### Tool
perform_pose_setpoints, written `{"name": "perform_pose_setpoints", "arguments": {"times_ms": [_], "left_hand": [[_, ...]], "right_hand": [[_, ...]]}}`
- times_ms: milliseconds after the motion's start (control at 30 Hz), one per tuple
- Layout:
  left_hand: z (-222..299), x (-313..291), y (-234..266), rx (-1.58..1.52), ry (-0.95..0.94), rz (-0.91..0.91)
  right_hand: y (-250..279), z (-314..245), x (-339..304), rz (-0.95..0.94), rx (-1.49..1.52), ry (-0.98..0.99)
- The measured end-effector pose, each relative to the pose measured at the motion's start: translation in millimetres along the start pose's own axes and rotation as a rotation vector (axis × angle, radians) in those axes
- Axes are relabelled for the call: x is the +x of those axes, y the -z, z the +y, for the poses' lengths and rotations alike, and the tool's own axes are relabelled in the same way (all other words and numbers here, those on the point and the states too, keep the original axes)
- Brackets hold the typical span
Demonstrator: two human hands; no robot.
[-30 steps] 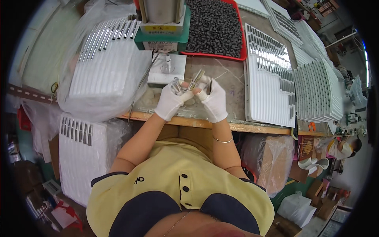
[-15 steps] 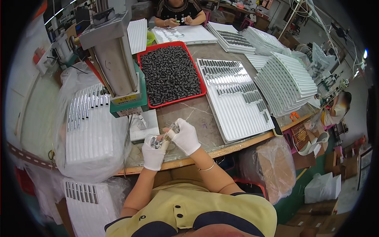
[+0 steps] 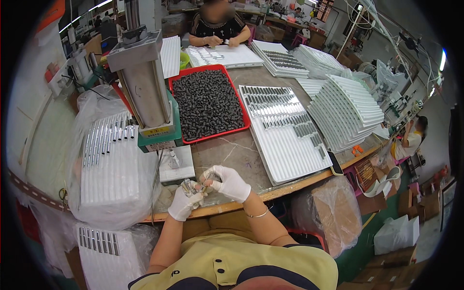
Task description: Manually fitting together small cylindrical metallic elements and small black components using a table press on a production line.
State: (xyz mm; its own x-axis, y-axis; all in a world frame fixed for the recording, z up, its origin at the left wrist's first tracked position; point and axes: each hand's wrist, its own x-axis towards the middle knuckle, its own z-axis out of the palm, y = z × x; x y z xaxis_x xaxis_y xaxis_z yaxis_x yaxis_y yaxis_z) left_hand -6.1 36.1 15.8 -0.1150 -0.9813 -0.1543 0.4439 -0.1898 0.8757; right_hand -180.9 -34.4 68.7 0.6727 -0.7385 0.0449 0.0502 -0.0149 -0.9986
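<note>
My gloved left hand (image 3: 181, 204), fingertips bare, is closed around several short shiny metal tubes (image 3: 187, 183). Just right of it, my gloved right hand (image 3: 231, 183) pinches a small metallic piece at the left fingertips; its exact shape is blurred. Both hands are together above the table's near edge. Beyond them stands a press (image 3: 147, 87) with a green base, and at its foot a metal post (image 3: 173, 157) rises from a pale plate (image 3: 181, 171). A red tray (image 3: 247, 119) full of small black plugs (image 3: 208, 99) lies behind.
To the right lies a white ridged tray (image 3: 290, 162), partly filled with metal tubes. More ridged trays (image 3: 345, 108) are stacked beyond it, near a phone (image 3: 335, 163). Bagged trays of long tubes (image 3: 113, 179) stand left. Across the table a person (image 3: 217, 26) handles small parts.
The view has tilted, so the table sits lower in the picture. My right hand has turned, its fingers still at the left hand. The tubes in my left hand now stand more upright.
</note>
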Motion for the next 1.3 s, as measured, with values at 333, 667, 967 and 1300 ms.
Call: {"name": "perform_pose_setpoints", "arguments": {"times_ms": [333,667,967,1300], "left_hand": [[18.5,8.2,-8.6,0.402,-0.225,0.278],[18.3,0.6,4.2,0.262,-0.148,0.307],[17.3,21.3,5.6,0.527,-0.364,0.428],[11.1,10.7,13.5,-0.018,-0.078,0.281]], "right_hand": [[-16.7,-3.4,20.7,0.444,-0.508,0.182],[-27.2,-1.6,28.5,0.153,-0.440,-0.077],[-30.1,-3.5,42.9,0.275,-0.279,0.151],[-29.5,7.6,50.1,0.269,0.184,-0.096]]}}
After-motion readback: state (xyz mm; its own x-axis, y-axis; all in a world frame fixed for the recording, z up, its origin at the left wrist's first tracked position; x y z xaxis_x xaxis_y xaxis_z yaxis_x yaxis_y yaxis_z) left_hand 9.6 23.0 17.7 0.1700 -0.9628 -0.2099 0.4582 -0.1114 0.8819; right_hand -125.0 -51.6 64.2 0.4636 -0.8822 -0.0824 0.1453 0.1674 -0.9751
